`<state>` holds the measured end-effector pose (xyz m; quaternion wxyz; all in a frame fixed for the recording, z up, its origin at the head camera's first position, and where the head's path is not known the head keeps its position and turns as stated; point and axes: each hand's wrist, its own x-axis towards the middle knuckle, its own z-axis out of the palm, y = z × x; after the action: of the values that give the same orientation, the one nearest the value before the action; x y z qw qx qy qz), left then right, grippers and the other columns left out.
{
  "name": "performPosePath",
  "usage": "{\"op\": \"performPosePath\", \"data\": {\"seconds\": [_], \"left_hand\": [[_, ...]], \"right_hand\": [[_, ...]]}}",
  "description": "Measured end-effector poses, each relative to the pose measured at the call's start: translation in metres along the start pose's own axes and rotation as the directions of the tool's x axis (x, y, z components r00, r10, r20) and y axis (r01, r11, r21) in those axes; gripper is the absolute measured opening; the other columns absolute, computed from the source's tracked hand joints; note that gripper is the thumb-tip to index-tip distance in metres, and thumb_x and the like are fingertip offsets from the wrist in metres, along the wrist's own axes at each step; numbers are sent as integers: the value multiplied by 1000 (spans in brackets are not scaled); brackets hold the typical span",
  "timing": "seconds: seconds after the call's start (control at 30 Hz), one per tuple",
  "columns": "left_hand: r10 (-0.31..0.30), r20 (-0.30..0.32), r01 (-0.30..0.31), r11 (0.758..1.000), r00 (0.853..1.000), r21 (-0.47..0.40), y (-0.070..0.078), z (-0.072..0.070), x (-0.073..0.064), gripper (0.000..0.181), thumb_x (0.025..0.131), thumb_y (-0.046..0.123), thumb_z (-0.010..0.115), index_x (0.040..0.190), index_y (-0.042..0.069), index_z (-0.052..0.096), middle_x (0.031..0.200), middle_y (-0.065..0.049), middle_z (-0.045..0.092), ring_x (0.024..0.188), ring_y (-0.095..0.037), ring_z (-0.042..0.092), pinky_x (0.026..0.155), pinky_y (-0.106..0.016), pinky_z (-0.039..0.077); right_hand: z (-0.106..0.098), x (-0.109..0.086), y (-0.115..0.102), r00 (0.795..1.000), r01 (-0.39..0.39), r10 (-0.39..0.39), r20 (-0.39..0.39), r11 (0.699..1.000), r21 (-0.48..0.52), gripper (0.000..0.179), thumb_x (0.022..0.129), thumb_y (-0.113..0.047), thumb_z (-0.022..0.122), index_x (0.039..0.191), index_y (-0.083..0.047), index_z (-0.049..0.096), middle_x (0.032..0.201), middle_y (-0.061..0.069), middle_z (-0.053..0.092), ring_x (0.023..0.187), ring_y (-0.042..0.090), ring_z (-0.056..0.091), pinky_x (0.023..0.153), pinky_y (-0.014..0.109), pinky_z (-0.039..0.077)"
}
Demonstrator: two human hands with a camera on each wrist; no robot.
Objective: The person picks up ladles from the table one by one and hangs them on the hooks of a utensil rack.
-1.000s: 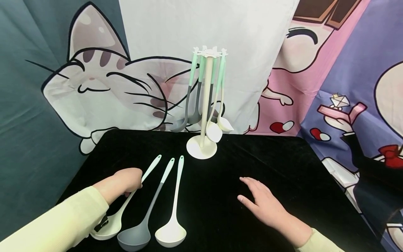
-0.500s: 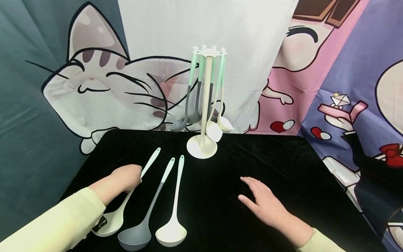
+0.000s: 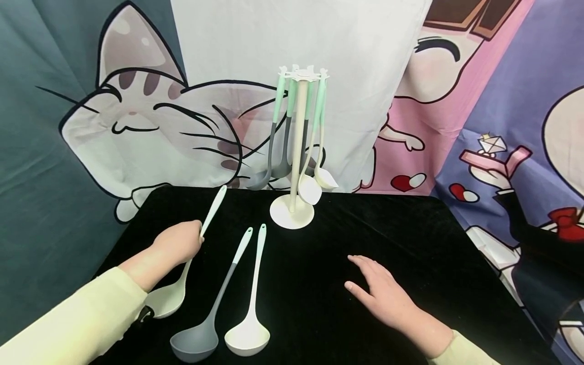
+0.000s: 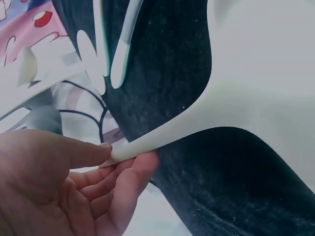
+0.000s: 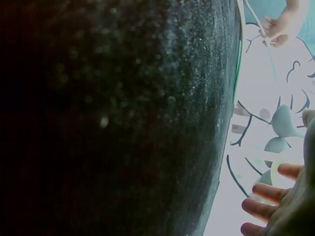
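Observation:
My left hand [image 3: 179,243] pinches a white ladle [image 3: 168,300] by its slim handle, thumb on one side and curled fingers on the other, as the left wrist view shows on the shaft [image 4: 182,127]. Its pale green handle end points up and away; my sleeve partly hides the bowl. In the right wrist view this hand [image 5: 279,30] appears raised with it. A grey ladle [image 3: 196,342] and another white ladle [image 3: 247,337] lie side by side to its right, handles pointing away. My right hand [image 3: 388,298] hovers low at the right, fingers extended, holding nothing.
A cream utensil stand [image 3: 300,147] rises at the back middle of the black-covered table [image 3: 328,324]. Several grey utensils [image 3: 261,178] and white utensils [image 3: 310,190] with mint handles hang from its top. A cartoon-printed cloth [image 3: 150,116] hangs behind.
My left hand has moved up and away from me with the white ladle, whose handle end now reaches near the table's back edge. The right hand and the other ladles have stayed put.

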<state>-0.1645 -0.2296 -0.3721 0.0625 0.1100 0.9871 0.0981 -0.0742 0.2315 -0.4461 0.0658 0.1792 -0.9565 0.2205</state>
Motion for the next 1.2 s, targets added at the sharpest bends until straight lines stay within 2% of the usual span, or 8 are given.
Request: {"op": "performPosePath", "data": {"seconds": [0.3,0.4,0.5,0.6,0.7,0.83,1.03,1.2], "left_hand": [[-68,-116,56,993,991,-102,-1,-21,11,15,100,17,54,99,2,54,78,-8,61,62,-23,54,58,-41,44],[-90,-176,67,989,980,-133,-1,-29,14,16,102,20,51,103,4,54,78,-9,61,63,-24,54,60,-42,43],[-97,-251,55,984,963,-169,3,-35,18,15,103,22,51,106,7,54,81,-10,63,66,-27,56,61,-43,43],[-93,-319,29,979,943,-199,10,-40,21,16,103,24,50,108,9,55,90,-12,67,73,-29,59,63,-46,44],[-96,-359,12,973,928,-229,18,-46,24,19,103,25,50,111,9,55,102,-11,69,81,-30,63,68,-49,46],[-90,-378,-9,967,921,-253,30,-55,27,23,104,25,47,118,8,55,111,-10,68,89,-31,63,72,-50,46],[-76,-402,-43,959,913,-280,51,-70,34,25,105,25,46,122,10,55,116,-7,67,92,-29,62,75,-50,46],[-59,-446,-90,948,893,-305,67,-78,44,23,105,27,47,120,12,55,116,-5,67,92,-27,62,76,-47,46]], "right_hand": [[-1,1,-1,1000,1,-1,-2,1000,5,61,97,-45,62,147,-15,46,148,5,47,137,31,41,109,56,32],[0,1,-1,1000,0,0,-4,1000,6,61,96,-44,63,147,-16,45,148,4,47,137,31,41,109,56,31],[1,1,0,1000,-1,1,-4,1000,9,60,96,-42,64,147,-17,45,148,4,47,137,30,41,109,55,31],[1,0,0,1000,-2,2,-8,1000,10,60,96,-42,65,147,-17,45,147,6,48,137,31,41,109,56,32],[2,-1,1,1000,-3,3,-11,1000,10,60,96,-42,64,147,-17,46,147,6,48,137,30,41,109,56,31],[2,-1,1,1000,2,-1,-16,1000,11,60,96,-42,64,147,-16,46,148,4,48,137,30,41,108,56,31],[1,-1,1,1000,5,-5,-19,1000,10,60,96,-41,65,146,-16,46,147,4,48,137,30,42,108,55,32],[0,-1,0,1000,4,-4,-20,1000,11,60,96,-40,65,146,-13,47,147,5,49,137,29,42,108,55,32]]}}
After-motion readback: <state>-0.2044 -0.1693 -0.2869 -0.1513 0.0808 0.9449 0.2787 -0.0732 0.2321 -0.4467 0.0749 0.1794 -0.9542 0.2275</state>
